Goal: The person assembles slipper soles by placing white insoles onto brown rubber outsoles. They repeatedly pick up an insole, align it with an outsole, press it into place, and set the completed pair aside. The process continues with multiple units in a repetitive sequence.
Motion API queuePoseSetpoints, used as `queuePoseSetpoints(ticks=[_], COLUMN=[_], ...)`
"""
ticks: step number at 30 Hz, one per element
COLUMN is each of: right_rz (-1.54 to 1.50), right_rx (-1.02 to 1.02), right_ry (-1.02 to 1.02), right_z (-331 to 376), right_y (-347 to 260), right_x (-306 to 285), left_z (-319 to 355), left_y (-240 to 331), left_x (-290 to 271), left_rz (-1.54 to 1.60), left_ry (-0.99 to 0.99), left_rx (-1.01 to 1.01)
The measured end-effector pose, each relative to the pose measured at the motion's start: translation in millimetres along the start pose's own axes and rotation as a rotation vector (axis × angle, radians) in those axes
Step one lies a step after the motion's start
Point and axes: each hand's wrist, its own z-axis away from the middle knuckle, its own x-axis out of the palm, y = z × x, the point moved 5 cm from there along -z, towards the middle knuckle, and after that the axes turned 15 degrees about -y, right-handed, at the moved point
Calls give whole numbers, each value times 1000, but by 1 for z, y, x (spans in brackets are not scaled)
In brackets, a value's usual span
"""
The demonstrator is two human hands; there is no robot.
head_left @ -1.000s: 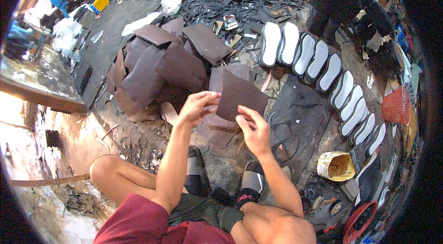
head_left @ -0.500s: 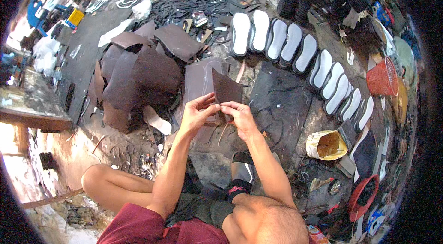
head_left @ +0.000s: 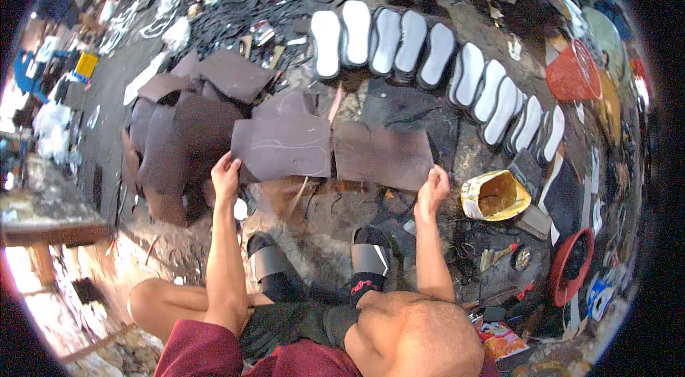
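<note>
Each of my hands pinches a flat brown sheet of material above the ground in front of my feet. My left hand [head_left: 226,177] is closed on the lower left corner of a brown sheet with pale sole outlines [head_left: 282,145] drawn on it. My right hand [head_left: 433,191] is closed on the lower right corner of a plainer, darker brown sheet [head_left: 382,156]. The two sheets lie side by side with a narrow dark gap between them. Left of my left hand rises a heap of brown sheets [head_left: 185,134], some bent over one another.
A curved row of white-topped shoe soles [head_left: 387,42] runs from far centre to the right. Beyond my right hand stand a yellowish glue-stained container [head_left: 471,199], a red basket [head_left: 571,74] and a red basin [head_left: 558,284]. Dark scraps [head_left: 292,2] litter the far ground.
My hands have moved apart from the middle, left and right. The folded-up dark sheet is now spread flat beside the outlined one. The view has shifted a little, and both my feet show.
</note>
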Motion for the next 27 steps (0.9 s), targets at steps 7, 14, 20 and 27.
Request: queuePoseSetpoints(ticks=[7, 14, 20, 27], right_rz=[513, 783, 1014, 884], right_rx=[-81, -634, 514, 364], right_ry=[69, 347, 432, 221], right_z=[51, -50, -229, -256], right_y=[5, -189, -151, -98], right_x=[-68, -144, -283, -326], left_z=[33, 59, 93, 119], left_y=[43, 83, 75, 62], left_x=[119, 258, 269, 295], left_rz=[-871, -1002, -869, -666], left_ry=[219, -609, -798, -741], left_rx=[306, 732, 741, 594])
